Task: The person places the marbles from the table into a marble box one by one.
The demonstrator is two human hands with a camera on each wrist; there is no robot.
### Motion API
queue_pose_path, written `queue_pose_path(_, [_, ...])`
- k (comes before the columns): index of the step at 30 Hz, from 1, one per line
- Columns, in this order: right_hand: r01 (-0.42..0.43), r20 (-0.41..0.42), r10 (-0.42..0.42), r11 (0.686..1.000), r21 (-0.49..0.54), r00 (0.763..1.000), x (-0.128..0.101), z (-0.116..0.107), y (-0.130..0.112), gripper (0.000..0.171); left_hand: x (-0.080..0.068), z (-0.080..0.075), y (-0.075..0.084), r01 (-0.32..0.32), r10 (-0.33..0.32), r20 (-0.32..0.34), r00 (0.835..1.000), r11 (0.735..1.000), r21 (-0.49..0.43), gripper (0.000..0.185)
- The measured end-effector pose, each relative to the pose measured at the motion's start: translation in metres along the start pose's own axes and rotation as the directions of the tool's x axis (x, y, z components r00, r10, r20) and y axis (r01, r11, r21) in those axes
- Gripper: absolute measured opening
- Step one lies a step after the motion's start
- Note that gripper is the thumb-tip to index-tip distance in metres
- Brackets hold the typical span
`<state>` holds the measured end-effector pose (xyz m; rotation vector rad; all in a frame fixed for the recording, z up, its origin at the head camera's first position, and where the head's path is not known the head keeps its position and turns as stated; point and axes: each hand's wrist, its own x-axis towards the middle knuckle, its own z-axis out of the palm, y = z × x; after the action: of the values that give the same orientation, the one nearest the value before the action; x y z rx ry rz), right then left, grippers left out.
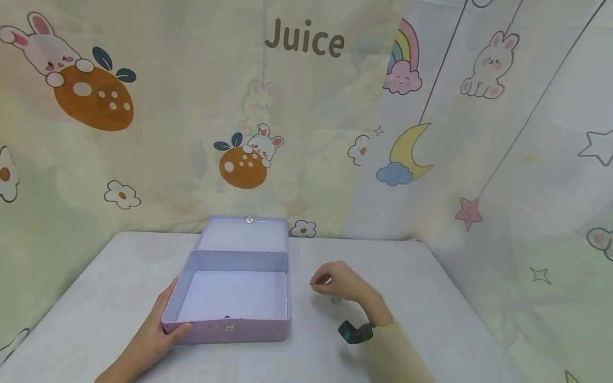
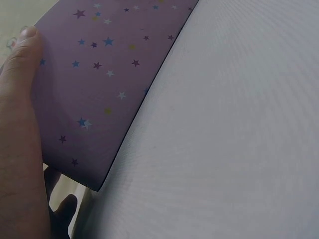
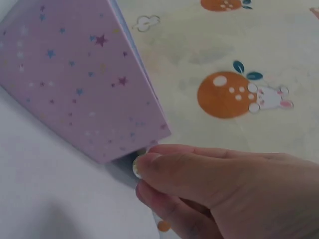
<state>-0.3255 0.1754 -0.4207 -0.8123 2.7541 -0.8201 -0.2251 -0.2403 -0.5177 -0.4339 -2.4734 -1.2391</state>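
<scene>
Left hand (image 1: 153,332) clamped on near-left corner of the open purple tin box (image 1: 232,295), thumb along front wall, palm against the side; wrist view confirms flat contact on the starred wall (image 2: 94,84). Right hand (image 1: 337,282) hovering just right of box, apart from it, fingers curled and pinching a small pale object (image 3: 138,164), identity unclear, too small to tell. Box sitting on desk (image 1: 431,298) between both hands, lid (image 1: 244,234) tipped back behind, interior empty. Risks, as judgement: pinch looks shallow, so the small piece could slip and roll off across the desk; a drop near the box's right wall could bounce out or land outside. Lid standing unsupported, so a bump from either hand could swing it shut. Box held at one corner only, so a sideways knock likely pivots it.
</scene>
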Motion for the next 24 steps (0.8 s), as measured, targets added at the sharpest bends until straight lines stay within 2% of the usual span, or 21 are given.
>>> queue_pose_path(8, [0.088, 0.030, -0.088, 0.996, -0.002, 0.996, 0.021, -0.003, -0.035, 0.009, -0.001, -0.001, -0.001, 0.007, -0.007, 0.005, 1.000, 1.000, 0.001, 0.100])
queue_pose_path(14, [0.144, 0.091, -0.142, 0.990, -0.015, 0.986, 0.038, -0.006, -0.054, 0.009, -0.002, 0.000, -0.001, 0.050, -0.050, 0.022, 0.998, 0.999, 0.003, 0.098])
queue_pose_path(24, [0.154, 0.216, -0.143, 0.988, -0.031, 0.966, 0.061, -0.004, -0.073, 0.012, 0.000, -0.001, -0.002, 0.076, -0.075, 0.031, 0.997, 0.997, -0.015, 0.098])
